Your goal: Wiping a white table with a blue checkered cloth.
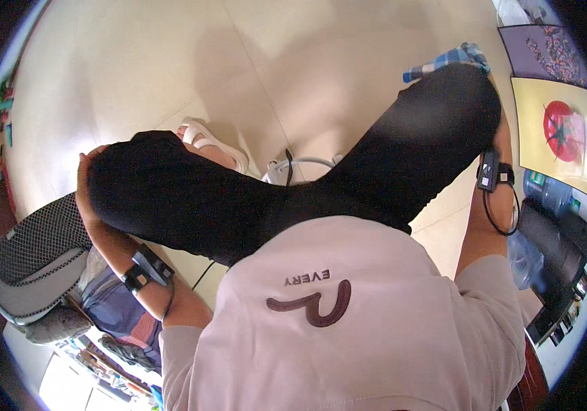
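My left hand lies against the outer side of my bent left knee, in black trousers. Two of its fingertips show apart at the knee's edge; the knee hides the rest. At the right, my forearm runs along the outside of the other knee. That knee almost wholly covers my right hand. A blue and white checked cloth sticks out just beyond the same knee, near the hidden hand. Whether the fingers grip it, I cannot tell. A black strapped device sits on each forearm, the left one and the right one.
Pale floor tiles spread ahead, with a sandalled foot on them. Between my thighs shows a curved grey bar. A grey mesh chair stands at left. At right are a tomato picture and large plastic water bottles.
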### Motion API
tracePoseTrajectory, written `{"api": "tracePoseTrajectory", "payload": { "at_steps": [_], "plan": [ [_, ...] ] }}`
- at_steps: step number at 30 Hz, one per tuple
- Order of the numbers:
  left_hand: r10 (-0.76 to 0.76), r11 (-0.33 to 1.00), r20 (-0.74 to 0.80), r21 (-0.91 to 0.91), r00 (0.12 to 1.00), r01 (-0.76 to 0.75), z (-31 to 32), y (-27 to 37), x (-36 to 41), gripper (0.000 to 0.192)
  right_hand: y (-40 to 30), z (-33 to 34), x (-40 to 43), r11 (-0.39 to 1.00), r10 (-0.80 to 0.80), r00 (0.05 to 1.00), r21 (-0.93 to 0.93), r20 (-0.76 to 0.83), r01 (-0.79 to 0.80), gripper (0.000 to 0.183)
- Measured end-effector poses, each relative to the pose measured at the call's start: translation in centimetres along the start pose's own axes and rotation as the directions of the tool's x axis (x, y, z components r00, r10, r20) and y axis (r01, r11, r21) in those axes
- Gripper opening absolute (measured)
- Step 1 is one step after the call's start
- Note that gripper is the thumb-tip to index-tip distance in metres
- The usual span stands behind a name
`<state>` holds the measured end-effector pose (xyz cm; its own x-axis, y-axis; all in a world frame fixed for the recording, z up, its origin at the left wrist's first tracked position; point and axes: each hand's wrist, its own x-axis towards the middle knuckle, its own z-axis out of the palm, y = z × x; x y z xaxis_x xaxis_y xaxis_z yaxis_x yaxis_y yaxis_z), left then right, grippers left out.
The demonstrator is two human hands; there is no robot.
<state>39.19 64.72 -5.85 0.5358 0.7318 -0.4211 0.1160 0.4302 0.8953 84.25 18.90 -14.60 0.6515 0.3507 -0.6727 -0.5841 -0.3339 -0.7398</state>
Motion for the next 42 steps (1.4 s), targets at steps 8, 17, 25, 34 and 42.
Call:
{"api": "tracePoseTrajectory", "payload": {
  "at_steps": [8, 17, 25, 34, 42],
  "plan": [
    [0.053, 0.998, -0.084, -0.019, 0.995, -0.055, -0.3, -1.5, -1.8, 0.049, -4.7, 2.4, -1.8, 0.982, -0.133, 0.99, 0.139, 0.053, 0.125, 0.053],
    [0.08, 0.98, 0.183, 0.163, 0.98, -0.11, -0.2, -2.9, 1.2, 0.049, -6.5, 4.6, -12.3, 0.913, -0.337, 0.932, 0.196, -0.136, 0.359, 0.059],
    [0.093, 0.986, 0.175, 0.117, 0.98, -0.115, 4.0, -1.3, 0.5, 0.049, -5.6, 1.0, -12.8, 0.904, -0.335, 0.933, 0.236, -0.133, 0.358, 0.063],
    [0.195, 0.903, 0.155, 0.357, 0.968, -0.239, 7.5, 0.2, -2.3, 0.046, -5.1, -0.8, -9.1, 0.85, -0.442, 0.892, 0.358, 0.089, 0.386, 0.05],
    [0.302, 0.814, 0.289, 0.418, 0.908, -0.404, 11.1, 0.2, -0.9, 0.047, -6.2, -1.7, -5.8, 0.865, -0.482, 0.849, 0.268, 0.215, 0.424, 0.055]
  ]
}}
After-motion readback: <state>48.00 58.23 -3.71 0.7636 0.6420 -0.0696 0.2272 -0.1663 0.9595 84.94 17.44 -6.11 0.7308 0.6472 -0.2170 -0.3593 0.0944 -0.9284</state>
